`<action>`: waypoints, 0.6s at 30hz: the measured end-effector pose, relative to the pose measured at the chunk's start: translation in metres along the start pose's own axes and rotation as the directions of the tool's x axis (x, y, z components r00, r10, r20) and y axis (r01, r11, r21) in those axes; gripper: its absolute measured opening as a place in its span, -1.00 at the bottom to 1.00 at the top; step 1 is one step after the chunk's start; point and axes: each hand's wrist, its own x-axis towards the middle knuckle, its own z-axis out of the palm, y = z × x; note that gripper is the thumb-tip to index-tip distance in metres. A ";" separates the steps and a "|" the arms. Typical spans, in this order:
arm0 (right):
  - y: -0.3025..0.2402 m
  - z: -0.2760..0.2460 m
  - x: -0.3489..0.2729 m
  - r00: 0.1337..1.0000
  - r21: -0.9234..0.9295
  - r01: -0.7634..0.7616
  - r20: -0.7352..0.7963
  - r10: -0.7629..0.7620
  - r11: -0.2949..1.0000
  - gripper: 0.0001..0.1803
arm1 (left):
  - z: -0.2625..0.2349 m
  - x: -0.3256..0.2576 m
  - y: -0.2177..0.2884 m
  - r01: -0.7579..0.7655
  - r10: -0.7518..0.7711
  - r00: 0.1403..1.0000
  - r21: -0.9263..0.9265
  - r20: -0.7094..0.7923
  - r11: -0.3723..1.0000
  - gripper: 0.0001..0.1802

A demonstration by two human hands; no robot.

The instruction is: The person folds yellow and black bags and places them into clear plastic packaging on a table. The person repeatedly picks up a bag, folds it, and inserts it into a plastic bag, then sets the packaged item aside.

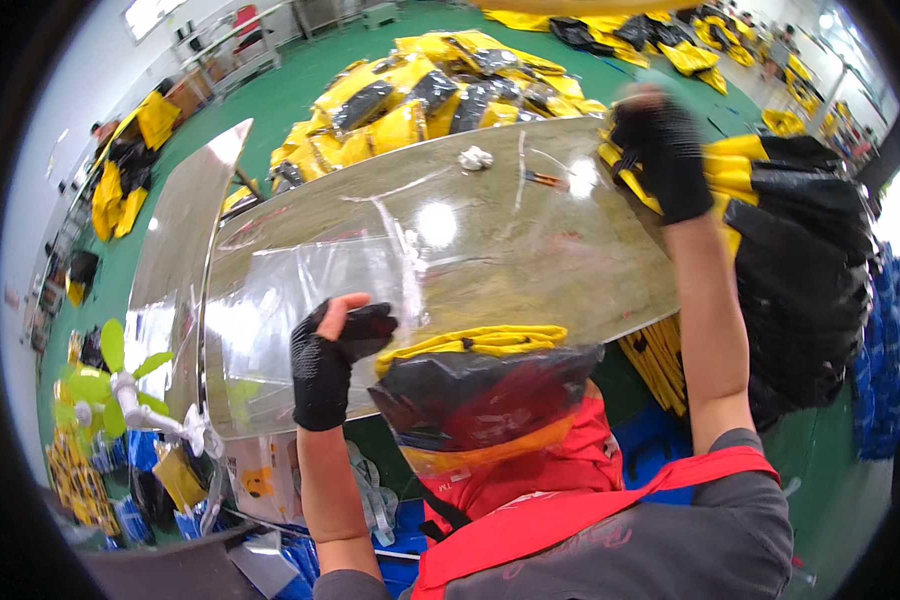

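From the left, we see a green fan (113, 348), then clear plastic sheets (300, 275) lying flat on the counter (550, 260); beside their near right corner is our left hand (330, 352) in a black glove, its thumb raised apart from the loosely bent fingers, nothing visible in its grasp. Just right of those fingers, and a little nearer our body, the plastic-wrapped yellow and black bundle (490, 400) sits at the counter's near edge, before our red apron, its long axis running left to right; we cannot tell whether the fingers touch it. The left hand is clearly the nearer of our 2: farther right and well beyond the bundle, the right hand (662, 150) is at a pile of black and yellow goods (805, 255), too blurred for us to tell whether its fingers hold anything
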 end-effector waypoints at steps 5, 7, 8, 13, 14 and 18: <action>0.034 -0.089 -0.100 0.687 0.252 -0.255 -0.632 0.358 0.934 -0.80 | -0.006 0.009 -0.019 -0.061 0.056 0.997 -0.105 -0.051 0.993 -0.58; 0.006 -0.052 -0.144 0.742 0.610 -0.564 0.077 0.666 0.557 -0.62 | -0.005 0.009 -0.015 -0.041 0.038 0.999 -0.093 -0.027 0.995 -0.58; -0.035 -0.033 -0.142 0.711 0.698 -0.651 0.422 0.562 0.300 -0.45 | -0.001 0.009 -0.013 -0.029 0.027 0.999 -0.075 -0.029 0.997 -0.58; -0.049 0.004 -0.101 0.561 0.581 -0.813 0.763 0.321 0.042 -0.53 | -0.025 -0.002 0.024 -0.106 0.129 0.992 0.647 0.013 0.755 -0.57; -0.051 0.000 -0.103 0.470 0.534 -0.831 0.824 0.316 -0.157 -0.56 | -0.020 -0.011 0.034 -0.019 0.029 1.000 0.571 -0.008 0.821 -0.57; -0.043 -0.002 -0.145 0.643 0.663 -0.745 0.742 0.189 -0.066 -0.62 | -0.027 -0.027 0.018 -0.112 0.075 0.990 0.348 0.118 0.931 -0.54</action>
